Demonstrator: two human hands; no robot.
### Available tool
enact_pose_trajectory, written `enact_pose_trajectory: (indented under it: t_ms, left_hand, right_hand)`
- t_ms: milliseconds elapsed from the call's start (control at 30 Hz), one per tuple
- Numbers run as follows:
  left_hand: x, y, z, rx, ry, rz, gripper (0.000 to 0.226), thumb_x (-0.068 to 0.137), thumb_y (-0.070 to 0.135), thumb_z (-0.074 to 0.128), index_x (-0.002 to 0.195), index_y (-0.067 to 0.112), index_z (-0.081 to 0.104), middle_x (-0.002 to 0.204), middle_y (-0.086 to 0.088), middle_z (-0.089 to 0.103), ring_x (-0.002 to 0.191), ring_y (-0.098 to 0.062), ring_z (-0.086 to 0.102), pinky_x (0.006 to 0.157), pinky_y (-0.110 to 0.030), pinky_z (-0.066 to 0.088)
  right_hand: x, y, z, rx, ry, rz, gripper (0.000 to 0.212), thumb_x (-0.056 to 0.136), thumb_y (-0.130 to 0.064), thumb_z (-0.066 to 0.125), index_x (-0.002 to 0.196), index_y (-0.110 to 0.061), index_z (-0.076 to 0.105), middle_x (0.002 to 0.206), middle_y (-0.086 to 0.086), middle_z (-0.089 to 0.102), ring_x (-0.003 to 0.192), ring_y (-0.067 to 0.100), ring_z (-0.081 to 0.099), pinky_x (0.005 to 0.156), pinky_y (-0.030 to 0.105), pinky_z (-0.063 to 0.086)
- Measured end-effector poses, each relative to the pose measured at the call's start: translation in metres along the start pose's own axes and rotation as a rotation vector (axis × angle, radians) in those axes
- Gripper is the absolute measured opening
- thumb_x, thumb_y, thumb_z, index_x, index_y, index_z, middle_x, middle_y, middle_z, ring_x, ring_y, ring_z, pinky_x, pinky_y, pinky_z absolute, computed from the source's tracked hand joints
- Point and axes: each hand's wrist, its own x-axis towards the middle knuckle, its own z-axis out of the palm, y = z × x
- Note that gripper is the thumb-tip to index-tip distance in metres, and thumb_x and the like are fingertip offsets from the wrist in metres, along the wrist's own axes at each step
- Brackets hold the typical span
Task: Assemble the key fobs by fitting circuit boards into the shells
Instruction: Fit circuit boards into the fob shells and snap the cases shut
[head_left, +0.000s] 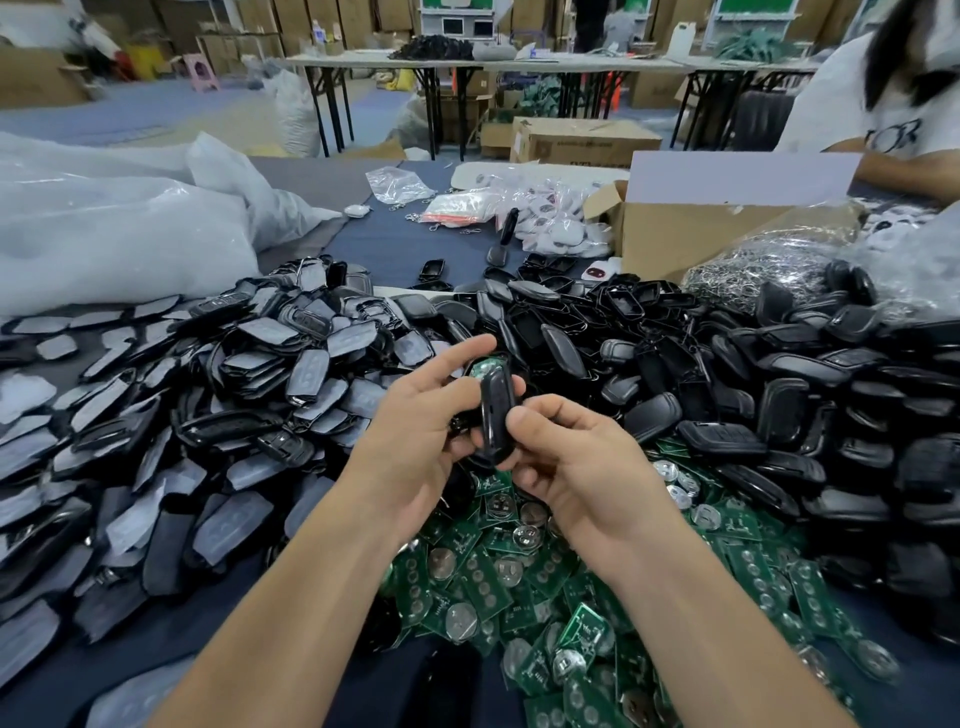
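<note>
shell (497, 415) pinched in r hand (571, 462), l hand (415, 431) grips board (480, 369) behind it; fitting step, next prob align + press flush.

Held shell (497, 415): black plastic, glossy, smooth, catches highlights. Circuit boards (483, 577): green laminate, satin sheen, each with a bright bare-metal round battery clip (460, 621). Left pile of shells (218, 415): black plastic under dull grey-white film, matt. Right pile of shells (779, 395): black plastic, some glossy, some finer matt texture. Bench (389, 244) cover: dark blue, matt, looks like cloth. Box (691, 239): brown cardboard, matt. Sacks (119, 228): translucent white plastic film, crinkled. Key rings (753, 270): shiny metal, bagged in clear film.
</note>
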Motion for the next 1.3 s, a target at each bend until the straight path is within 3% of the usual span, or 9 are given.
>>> enact_pose_trajectory:
  t_ms: [100, 267, 400, 500, 667, 867, 1033, 1167, 1300]
  left_hand:
    - [0.001, -0.004, 0.001, 0.031, 0.043, 0.048, 0.045, 0.097, 0.002, 0.062, 0.136, 0.023, 0.062, 0.100, -0.010, 0.080, 0.070, -0.012, 0.067, 0.055, -0.019, 0.054]
    - [0.006, -0.015, 0.008, 0.107, 0.192, 0.109, 0.051, 0.096, -0.002, 0.058, 0.139, 0.024, 0.057, 0.073, -0.001, 0.070, 0.052, -0.009, 0.054, 0.045, -0.019, 0.042]
    - [0.006, -0.015, 0.009, 0.067, 0.221, 0.120, 0.042, 0.097, 0.000, 0.059, 0.130, 0.025, 0.062, 0.071, -0.001, 0.067, 0.053, -0.011, 0.056, 0.045, -0.023, 0.046]
    - [0.003, -0.014, 0.010, 0.079, 0.186, 0.105, 0.037, 0.098, 0.000, 0.059, 0.127, 0.022, 0.067, 0.080, -0.004, 0.073, 0.060, -0.015, 0.059, 0.050, -0.027, 0.051]
    - [0.000, -0.010, 0.015, 0.035, 0.155, 0.086, 0.030, 0.098, -0.004, 0.056, 0.112, 0.014, 0.074, 0.086, -0.013, 0.075, 0.051, -0.015, 0.058, 0.045, -0.024, 0.050]
    - [-0.003, -0.001, 0.008, -0.047, 0.195, 0.123, 0.025, 0.098, -0.005, 0.052, 0.110, 0.006, 0.072, 0.100, -0.014, 0.080, 0.052, -0.015, 0.063, 0.047, -0.021, 0.049]
    - [-0.004, 0.000, 0.006, 0.006, 0.247, 0.111, 0.029, 0.095, -0.006, 0.052, 0.109, 0.008, 0.073, 0.091, -0.010, 0.080, 0.053, -0.017, 0.061, 0.048, -0.023, 0.050]
    - [-0.007, 0.001, 0.007, 0.053, 0.289, 0.125, 0.039, 0.084, -0.006, 0.048, 0.102, 0.012, 0.077, 0.071, -0.009, 0.070, 0.047, -0.016, 0.054, 0.043, -0.021, 0.041]
    - [-0.008, 0.003, 0.008, 0.038, 0.314, 0.130, 0.037, 0.087, -0.006, 0.047, 0.104, 0.009, 0.076, 0.073, -0.010, 0.070, 0.050, -0.013, 0.054, 0.044, -0.021, 0.043]
  right_hand:
    - [-0.001, 0.003, 0.001, -0.207, 0.110, -0.147, 0.015, 0.090, -0.006, 0.076, 0.079, -0.015, 0.072, 0.085, 0.018, 0.077, 0.064, 0.020, 0.064, 0.056, 0.029, 0.052]
    - [-0.001, 0.011, 0.003, -0.746, 0.290, -0.423, 0.010, 0.088, -0.033, 0.072, 0.079, -0.033, 0.076, 0.068, -0.007, 0.074, 0.062, 0.021, 0.071, 0.059, 0.037, 0.058]
    - [0.000, 0.008, 0.005, -0.511, 0.131, -0.316, 0.022, 0.076, -0.045, 0.070, 0.084, -0.024, 0.072, 0.082, 0.003, 0.077, 0.083, 0.027, 0.076, 0.080, 0.051, 0.064]
    - [0.001, 0.007, 0.000, -0.487, 0.114, -0.286, 0.019, 0.074, -0.033, 0.079, 0.088, -0.023, 0.070, 0.086, 0.006, 0.078, 0.086, 0.034, 0.076, 0.085, 0.056, 0.062]
    - [0.002, 0.000, -0.007, -0.181, 0.051, -0.150, 0.024, 0.087, 0.000, 0.077, 0.108, -0.009, 0.069, 0.091, 0.014, 0.079, 0.082, 0.028, 0.077, 0.080, 0.037, 0.064]
    - [0.004, -0.012, -0.010, 0.300, -0.063, 0.101, 0.047, 0.073, -0.009, 0.074, 0.118, 0.002, 0.065, 0.100, 0.023, 0.076, 0.080, 0.028, 0.076, 0.068, 0.030, 0.063]
    - [0.004, -0.012, -0.015, 0.306, -0.126, 0.142, 0.052, 0.077, -0.007, 0.073, 0.128, 0.004, 0.064, 0.110, 0.026, 0.073, 0.085, 0.029, 0.076, 0.071, 0.031, 0.064]
    - [0.003, -0.012, -0.019, 0.181, -0.218, 0.159, 0.032, 0.089, -0.001, 0.065, 0.119, 0.003, 0.074, 0.114, 0.026, 0.073, 0.091, 0.030, 0.075, 0.077, 0.033, 0.064]
    - [0.004, -0.009, -0.016, 0.051, -0.149, 0.128, 0.024, 0.099, 0.003, 0.057, 0.118, 0.005, 0.072, 0.109, 0.026, 0.074, 0.085, 0.029, 0.075, 0.075, 0.034, 0.063]
